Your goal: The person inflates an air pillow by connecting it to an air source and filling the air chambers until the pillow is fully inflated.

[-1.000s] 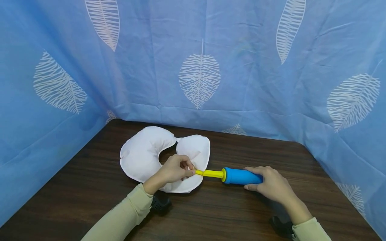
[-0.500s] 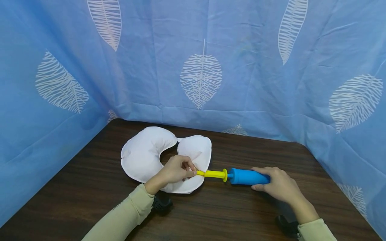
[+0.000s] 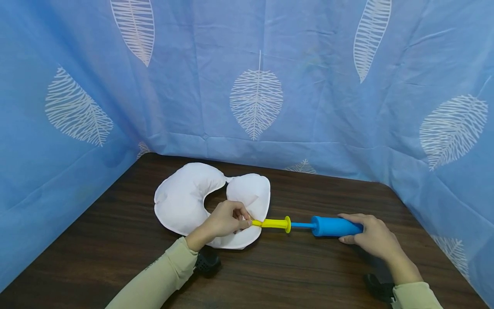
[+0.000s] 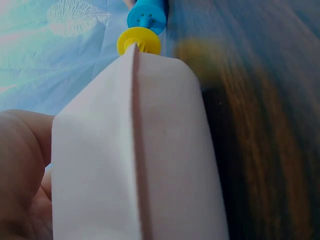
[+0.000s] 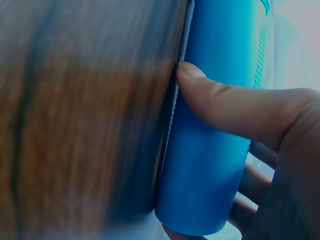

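A white U-shaped inflatable neck pillow point(image 3: 179, 197) lies puffed up on the table. My left hand point(image 3: 225, 219) rests over its near right arm and pinches the tip of a hand pump's yellow nozzle point(image 3: 275, 223) against the pillow; the fingers hide the joint there. My right hand point(image 3: 372, 235) grips the far end of the pump's blue barrel point(image 3: 332, 226). A thin blue rod point(image 3: 302, 225) shows between barrel and yellow flange. In the right wrist view the thumb point(image 5: 225, 107) lies across the barrel. The pillow's seam point(image 4: 137, 150) fills the left wrist view.
The dark wood-grain table point(image 3: 308, 274) bears everything. A blue curtain point(image 3: 324, 94) with white leaf prints hangs around its back and sides. Black wrist cameras are strapped under both sleeves.
My right hand has drawn the blue barrel to the right, away from the yellow flange, so the blue rod is exposed. My left hand and the pillow have stayed in place.
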Tool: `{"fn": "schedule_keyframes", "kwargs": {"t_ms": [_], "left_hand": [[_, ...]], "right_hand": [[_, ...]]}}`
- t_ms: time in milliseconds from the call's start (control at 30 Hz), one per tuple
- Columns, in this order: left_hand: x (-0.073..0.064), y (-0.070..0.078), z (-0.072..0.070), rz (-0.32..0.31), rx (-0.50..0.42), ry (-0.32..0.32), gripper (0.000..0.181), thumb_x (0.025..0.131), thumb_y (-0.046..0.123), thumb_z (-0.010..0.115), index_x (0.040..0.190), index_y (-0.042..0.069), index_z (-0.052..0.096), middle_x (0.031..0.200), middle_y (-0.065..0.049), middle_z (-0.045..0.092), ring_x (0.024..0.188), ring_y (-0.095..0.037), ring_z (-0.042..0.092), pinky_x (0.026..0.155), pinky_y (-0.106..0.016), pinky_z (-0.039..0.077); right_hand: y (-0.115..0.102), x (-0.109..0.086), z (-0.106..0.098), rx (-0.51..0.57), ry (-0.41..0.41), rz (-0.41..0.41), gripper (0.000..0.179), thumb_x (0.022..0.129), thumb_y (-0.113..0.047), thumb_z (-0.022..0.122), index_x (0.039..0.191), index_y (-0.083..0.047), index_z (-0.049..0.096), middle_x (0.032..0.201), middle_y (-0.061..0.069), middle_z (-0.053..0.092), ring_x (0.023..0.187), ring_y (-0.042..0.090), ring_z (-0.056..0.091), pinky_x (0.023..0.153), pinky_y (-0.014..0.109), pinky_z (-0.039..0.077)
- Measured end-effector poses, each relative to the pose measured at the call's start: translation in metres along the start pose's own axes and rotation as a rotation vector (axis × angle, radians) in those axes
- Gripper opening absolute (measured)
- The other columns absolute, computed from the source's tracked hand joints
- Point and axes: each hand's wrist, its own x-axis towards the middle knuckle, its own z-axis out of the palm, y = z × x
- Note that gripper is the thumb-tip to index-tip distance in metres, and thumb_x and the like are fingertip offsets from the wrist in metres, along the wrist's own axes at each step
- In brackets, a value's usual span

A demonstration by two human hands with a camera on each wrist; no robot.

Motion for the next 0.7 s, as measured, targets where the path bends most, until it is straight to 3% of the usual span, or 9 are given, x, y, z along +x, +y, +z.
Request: {"fn": "schedule_keyframes", "kwargs": {"t_ms": [300, 467, 700], "left_hand": [[-0.002, -0.001, -0.001, 0.005, -0.009, -0.001, 0.01, 0.094, 0.006, 0.079, 0.086, 0.008, 0.073, 0.068, -0.006, 0.067, 0.054, -0.013, 0.058, 0.057, -0.028, 0.05], [-0.001, -0.002, -0.001, 0.024, -0.014, 0.003, 0.01, 0.093, 0.004, 0.079, 0.085, 0.007, 0.074, 0.065, -0.003, 0.065, 0.054, -0.011, 0.058, 0.055, -0.026, 0.049], [0.0, 0.0, -0.002, 0.035, -0.023, -0.007, 0.009, 0.093, 0.004, 0.079, 0.086, 0.007, 0.074, 0.066, -0.002, 0.066, 0.054, -0.012, 0.059, 0.055, -0.026, 0.049]], "right_hand": [[-0.009, 0.0, 0.004, 0.004, 0.028, -0.047, 0.074, 0.083, -0.031, 0.093, 0.148, -0.009, 0.065, 0.146, 0.035, 0.061, 0.133, 0.064, 0.053, 0.092, 0.072, 0.051], [-0.03, -0.001, 0.012, 0.006, 0.038, -0.1, 0.071, 0.083, -0.029, 0.093, 0.146, -0.009, 0.068, 0.142, 0.031, 0.066, 0.13, 0.06, 0.058, 0.094, 0.069, 0.053], [-0.059, -0.004, 0.022, -0.029, 0.031, -0.179, 0.069, 0.084, -0.039, 0.092, 0.145, -0.014, 0.07, 0.138, 0.023, 0.071, 0.122, 0.049, 0.065, 0.09, 0.064, 0.056]]}}
